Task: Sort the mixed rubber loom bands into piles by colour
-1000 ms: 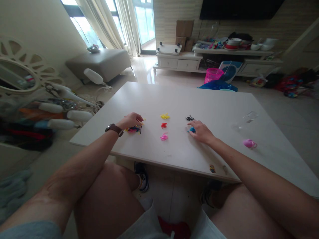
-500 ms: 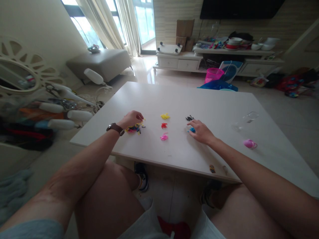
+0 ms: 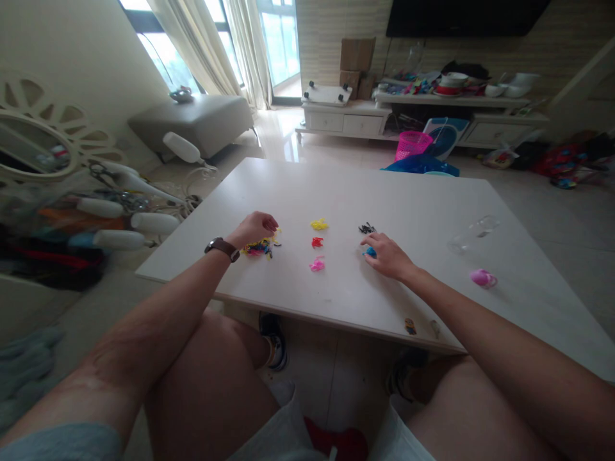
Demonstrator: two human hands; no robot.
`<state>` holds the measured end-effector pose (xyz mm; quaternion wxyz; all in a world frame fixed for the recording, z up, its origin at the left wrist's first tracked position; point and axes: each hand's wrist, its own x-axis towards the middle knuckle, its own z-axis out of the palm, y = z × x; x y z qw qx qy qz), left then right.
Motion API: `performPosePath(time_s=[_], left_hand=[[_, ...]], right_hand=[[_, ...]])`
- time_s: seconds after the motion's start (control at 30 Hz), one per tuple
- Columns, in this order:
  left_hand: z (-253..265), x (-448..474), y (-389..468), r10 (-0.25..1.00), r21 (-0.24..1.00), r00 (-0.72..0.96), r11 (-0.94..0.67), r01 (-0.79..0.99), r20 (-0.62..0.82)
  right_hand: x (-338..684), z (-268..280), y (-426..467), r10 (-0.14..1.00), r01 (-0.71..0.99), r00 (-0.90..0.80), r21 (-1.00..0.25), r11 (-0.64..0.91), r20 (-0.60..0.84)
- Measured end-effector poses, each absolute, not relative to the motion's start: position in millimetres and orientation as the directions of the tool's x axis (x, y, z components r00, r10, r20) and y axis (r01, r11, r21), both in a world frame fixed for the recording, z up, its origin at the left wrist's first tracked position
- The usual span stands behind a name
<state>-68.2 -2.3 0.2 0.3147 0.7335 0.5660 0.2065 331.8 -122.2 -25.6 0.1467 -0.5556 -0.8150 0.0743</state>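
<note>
Two hands down at the table, a pile under each!

Here's the left hand (image 3: 257, 229) over the mixed pile (image 3: 258, 248), toward the table's (image 3: 307, 192) near-left corner, fingers bunched, a yellow bit by the tips; whether it's pinched, nobody can tell from here. Across comes the right hand (image 3: 387, 256), curled loosely over the blue pile (image 3: 369, 252), its grip impossible to call, with the black pile (image 3: 367, 228) just beyond, toward the far edge. Between them, running from far edge to near: yellow pile (image 3: 319, 225), red pile (image 3: 317, 242), pink pile (image 3: 316, 264). These pieces look feather-light, probably bendy, easily scattered; a fingertip pinch at one end of a single piece should suit best.
</note>
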Motion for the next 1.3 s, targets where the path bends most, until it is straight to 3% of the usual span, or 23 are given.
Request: performPosePath(time_s=[1.3], left_hand=[[1.3,-66.2,1.1,0.978,0.673,0.201,-0.115,0.730,-0.051]], right_hand=[[329.2,-26.2,-123.6,0.911,0.854,-0.391,-0.317,0.412,0.129]])
